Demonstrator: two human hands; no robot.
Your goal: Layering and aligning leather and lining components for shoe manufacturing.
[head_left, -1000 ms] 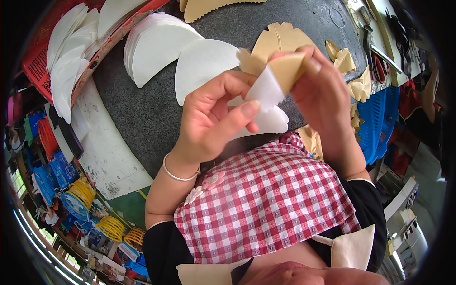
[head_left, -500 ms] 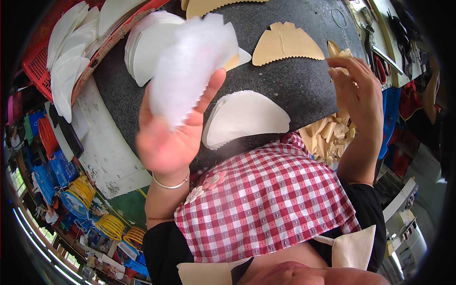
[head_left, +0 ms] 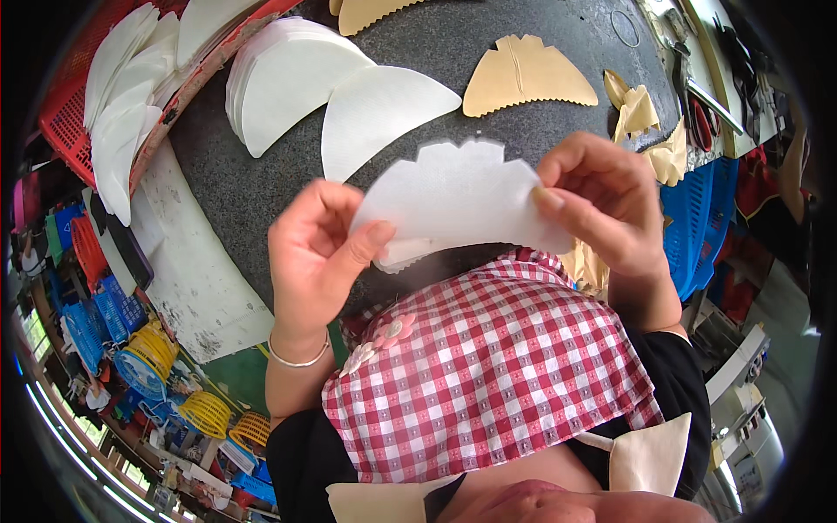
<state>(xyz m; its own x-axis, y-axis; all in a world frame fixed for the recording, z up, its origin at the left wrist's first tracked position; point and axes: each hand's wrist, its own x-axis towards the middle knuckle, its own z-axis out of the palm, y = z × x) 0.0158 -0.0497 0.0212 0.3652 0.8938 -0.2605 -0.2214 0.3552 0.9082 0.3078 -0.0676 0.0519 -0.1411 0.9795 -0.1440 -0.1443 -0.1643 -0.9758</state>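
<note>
Pinching white sheet (head_left: 458,196) edges (both hands), midair

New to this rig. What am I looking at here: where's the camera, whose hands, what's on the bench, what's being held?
There is no machine: a person works with bare hands. The single picture comes from a fisheye camera worn on the head, looking down, so straight edges bend near the rim. The left hand and right hand together pinch a thin white fan-shaped sheet with a scalloped top edge above a red-and-white checked apron. Beneath lies a dark speckled stone worktop. On it are a stack of white half-round sheets, one single white half-round sheet and a tan fan-shaped piece with a scalloped edge. A red plastic basket at the left holds more white sheets.
</note>
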